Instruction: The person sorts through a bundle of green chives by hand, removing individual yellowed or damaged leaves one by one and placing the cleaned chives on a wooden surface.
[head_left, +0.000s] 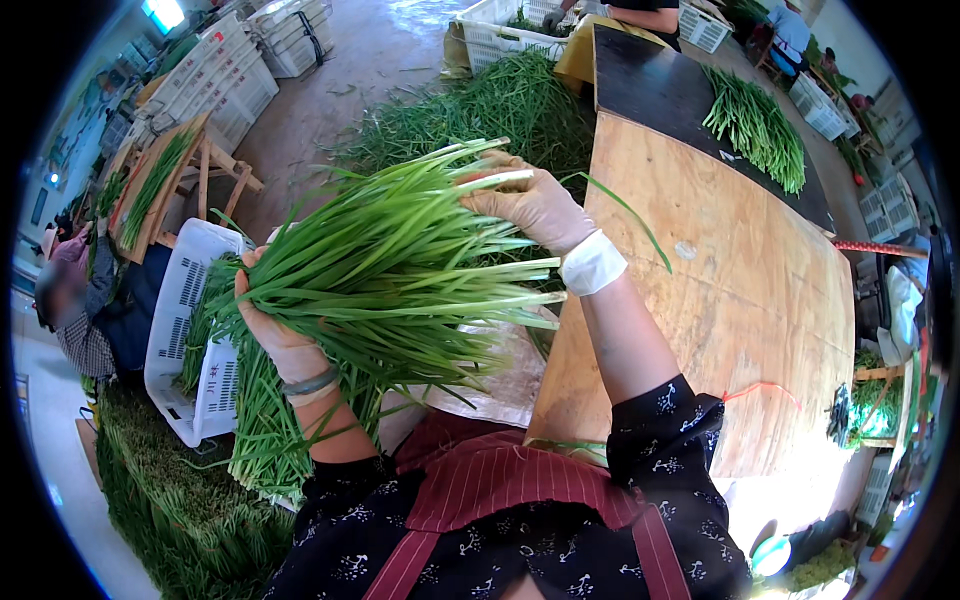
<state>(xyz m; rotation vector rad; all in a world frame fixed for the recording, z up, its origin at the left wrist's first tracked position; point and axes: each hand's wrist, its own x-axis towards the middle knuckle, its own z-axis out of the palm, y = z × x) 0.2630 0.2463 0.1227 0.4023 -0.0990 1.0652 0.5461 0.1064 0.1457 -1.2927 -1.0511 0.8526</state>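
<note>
A large loose bunch of garlic chives [385, 265] spreads across the space in front of me, green leaves to the left and pale stem ends to the right. My left hand [280, 335] is closed around the leafy side of the bunch. In a thin glove with a white cuff, my right hand [535, 205] pinches a few pale stalks at the upper right of the bunch. Its fingertips are partly hidden among the stems. One loose leaf [635, 225] sticks out beyond the right wrist.
A plywood table [720, 300] stands to my right, with a chive bundle [755, 130] on its dark far section. Left of me is a white crate [163, 345] beside more chives [265, 440]. Ahead lies a heap of loose greens [480, 110]. Other people work around the room.
</note>
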